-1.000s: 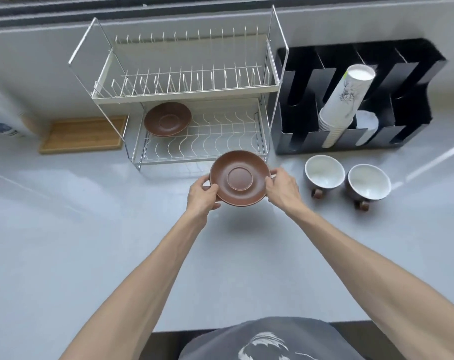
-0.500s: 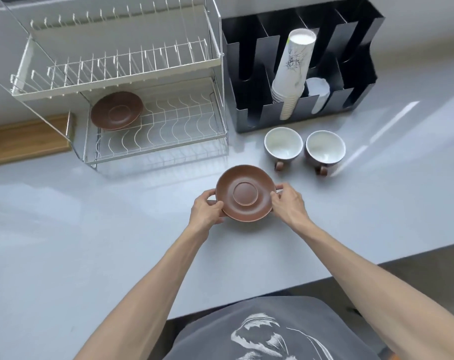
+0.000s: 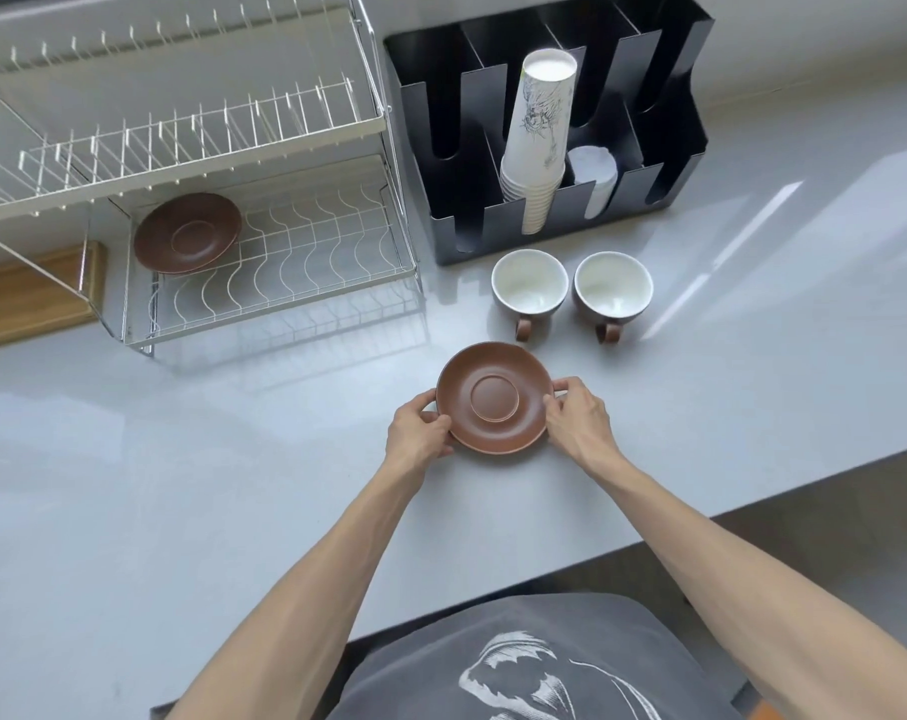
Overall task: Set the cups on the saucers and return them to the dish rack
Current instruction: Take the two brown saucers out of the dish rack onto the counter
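Note:
A brown saucer (image 3: 494, 397) is low over or resting on the grey counter, held by both hands: my left hand (image 3: 417, 427) grips its left rim and my right hand (image 3: 576, 419) grips its right rim. Just beyond it stand two cups, white inside and brown outside, handles towards me: the left cup (image 3: 530, 284) and the right cup (image 3: 613, 286). A second brown saucer (image 3: 187, 233) lies tilted on the lower shelf of the white wire dish rack (image 3: 306, 283) at the far left.
A black divided holder (image 3: 664, 127) behind the cups contains a stack of paper cups (image 3: 539, 137) and white lids. A wooden board (image 3: 30, 293) lies left of the rack. The counter's front edge runs diagonally at the right.
Both hands brought the saucer from the rack's front edge back towards me and down to the counter in front of the cups. The view shifted left and closer.

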`<state>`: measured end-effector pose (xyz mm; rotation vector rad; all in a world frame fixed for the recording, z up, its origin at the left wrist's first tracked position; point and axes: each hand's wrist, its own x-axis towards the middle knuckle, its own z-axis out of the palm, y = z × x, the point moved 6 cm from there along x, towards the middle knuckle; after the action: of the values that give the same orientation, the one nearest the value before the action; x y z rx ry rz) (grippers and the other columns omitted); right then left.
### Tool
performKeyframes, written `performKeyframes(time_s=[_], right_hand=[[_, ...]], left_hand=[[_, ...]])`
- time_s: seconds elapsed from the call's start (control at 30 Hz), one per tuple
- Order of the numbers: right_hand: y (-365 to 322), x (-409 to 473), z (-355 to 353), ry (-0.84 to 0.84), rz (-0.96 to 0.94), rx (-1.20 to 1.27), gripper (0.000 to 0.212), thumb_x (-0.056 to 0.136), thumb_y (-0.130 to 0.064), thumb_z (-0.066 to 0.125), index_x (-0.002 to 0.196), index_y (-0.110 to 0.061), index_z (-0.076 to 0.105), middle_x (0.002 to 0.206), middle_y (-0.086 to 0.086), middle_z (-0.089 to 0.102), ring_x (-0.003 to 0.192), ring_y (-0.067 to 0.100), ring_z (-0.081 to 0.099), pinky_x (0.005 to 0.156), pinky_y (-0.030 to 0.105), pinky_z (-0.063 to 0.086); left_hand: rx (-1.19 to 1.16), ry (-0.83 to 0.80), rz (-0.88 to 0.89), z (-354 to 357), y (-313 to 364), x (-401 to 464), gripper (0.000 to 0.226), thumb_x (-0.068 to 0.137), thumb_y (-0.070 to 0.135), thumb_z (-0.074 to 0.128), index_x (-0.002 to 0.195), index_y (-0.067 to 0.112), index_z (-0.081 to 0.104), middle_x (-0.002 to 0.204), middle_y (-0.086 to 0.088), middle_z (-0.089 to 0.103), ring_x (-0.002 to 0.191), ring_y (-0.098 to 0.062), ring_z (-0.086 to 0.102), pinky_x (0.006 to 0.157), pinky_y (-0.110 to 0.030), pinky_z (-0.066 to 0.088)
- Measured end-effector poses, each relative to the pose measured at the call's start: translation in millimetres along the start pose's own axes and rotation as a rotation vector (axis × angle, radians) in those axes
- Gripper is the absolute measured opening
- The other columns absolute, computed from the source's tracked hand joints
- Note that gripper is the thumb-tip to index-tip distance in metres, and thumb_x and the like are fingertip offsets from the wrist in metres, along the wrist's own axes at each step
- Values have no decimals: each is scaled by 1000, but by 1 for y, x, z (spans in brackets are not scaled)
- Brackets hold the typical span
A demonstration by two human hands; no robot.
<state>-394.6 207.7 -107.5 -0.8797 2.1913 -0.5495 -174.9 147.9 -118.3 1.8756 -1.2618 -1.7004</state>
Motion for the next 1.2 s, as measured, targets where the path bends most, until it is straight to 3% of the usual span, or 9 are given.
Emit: performKeyframes(time_s=[0.3, 0.5, 0.63, 0.7, 0.77, 0.83, 0.9, 1.03, 1.2], right_hand=[[-1, 2, 1, 0, 1, -15, 28, 98, -21, 46, 122, -9, 55, 116, 13, 69, 113, 35, 59, 91, 38, 45], [-5, 2, -4, 1, -35, -175, 31, 98, -30, 44, 124, -14, 55, 117, 6, 70, 111, 34, 60, 87, 39, 47], [-18, -2, -15, 110, -107, -370, 43, 99, -36, 44, 136, -17, 52, 125, 8, 66, 115, 37, 60, 91, 42, 46], [-34, -6, -19, 188, -197, -414, 40, 99, -37, 45, 134, -18, 54, 121, 8, 66, 111, 36, 62, 88, 42, 47], [-52, -9, -26, 248, -286, -442, 34, 99, -37, 46, 124, -19, 60, 113, 7, 69, 104, 35, 65, 81, 40, 49], [-85, -14, -18, 267, -411, -462, 30, 98, -37, 47, 116, -19, 65, 105, 7, 71, 97, 35, 67, 73, 39, 49], [-99, -13, -21, 285, -418, -466, 30, 99, -36, 46, 114, -20, 67, 106, 6, 72, 95, 36, 67, 70, 38, 47], [-148, -14, 5, 217, -590, -427, 32, 99, -34, 48, 122, -20, 66, 117, 5, 70, 104, 36, 67, 82, 41, 49], [-220, -18, 46, 203, -888, -496, 32, 94, -25, 64, 121, -8, 67, 131, 22, 62, 112, 41, 64, 89, 50, 51]], left_hand=[[27, 5, 16, 1, -1, 5, 55, 87, 3, 50, 139, 20, 58, 90, -7, 75, 70, -15, 70, 72, -31, 61], [73, -45, 13, -3, 1, 5, 51, 90, 9, 51, 140, 18, 53, 105, -10, 74, 96, -26, 74, 64, -26, 55], [100, -84, 7, -8, 5, 4, 46, 91, 15, 53, 136, 21, 55, 104, -8, 74, 88, -24, 74, 71, -32, 57], [139, -88, 24, -17, 10, 3, 44, 92, 21, 56, 136, 21, 56, 99, -3, 71, 81, -20, 72, 69, -31, 57], [198, -88, 50, -24, 19, 4, 44, 92, 20, 54, 136, 21, 56, 94, 2, 67, 88, -22, 72, 71, -31, 56], [212, -44, 88, -53, 29, 0, 42, 92, 19, 51, 134, 22, 57, 94, 4, 65, 96, -24, 72, 78, -35, 57], [322, -28, 136, -63, 43, 2, 43, 90, 24, 50, 133, 24, 58, 99, 5, 67, 99, -25, 71, 88, -39, 58], [604, 156, 250, -118, 67, -3, 45, 93, 30, 48, 138, 31, 53, 119, 7, 67, 98, -23, 64, 94, -39, 51], [908, 451, 400, -184, 93, -11, 50, 98, 34, 47, 147, 26, 44, 140, -6, 55, 125, -29, 52, 98, -42, 42]])
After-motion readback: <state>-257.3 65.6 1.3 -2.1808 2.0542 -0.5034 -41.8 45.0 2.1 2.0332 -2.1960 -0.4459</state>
